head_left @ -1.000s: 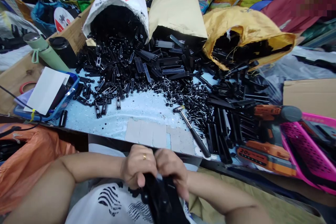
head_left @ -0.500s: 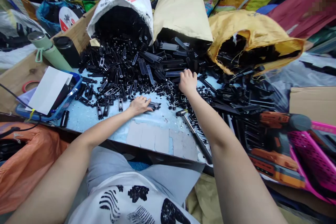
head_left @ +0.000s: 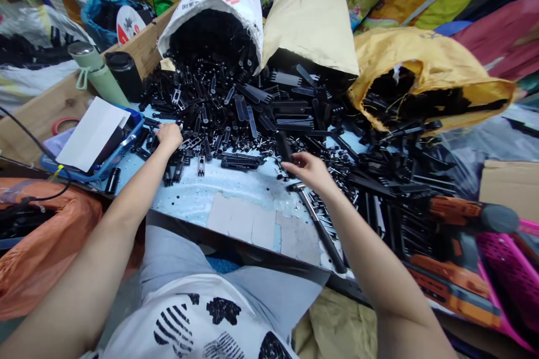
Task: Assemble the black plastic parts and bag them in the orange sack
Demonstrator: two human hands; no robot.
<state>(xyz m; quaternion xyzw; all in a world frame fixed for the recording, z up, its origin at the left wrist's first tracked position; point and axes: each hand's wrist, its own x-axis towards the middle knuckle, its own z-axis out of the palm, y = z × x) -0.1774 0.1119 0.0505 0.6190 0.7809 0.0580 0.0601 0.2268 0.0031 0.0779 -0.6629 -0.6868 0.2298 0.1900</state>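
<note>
A black strip (head_left: pixel 283 145), long axis pointing away from the hammer (head_left: pixel 323 231), sits just beyond it, its near end pinched in the right hand (head_left: pixel 314 173), the nearer grip. Well left of the hammer, the left hand (head_left: pixel 169 137) rests among black links (head_left: pixel 201 166); whether it grasps any cannot be told.

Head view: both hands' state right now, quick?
Left hand: among small black slotted pieces; grip cannot be told.
Right hand: closed, fingers and thumb holding a flat, oblong black piece.
</note>
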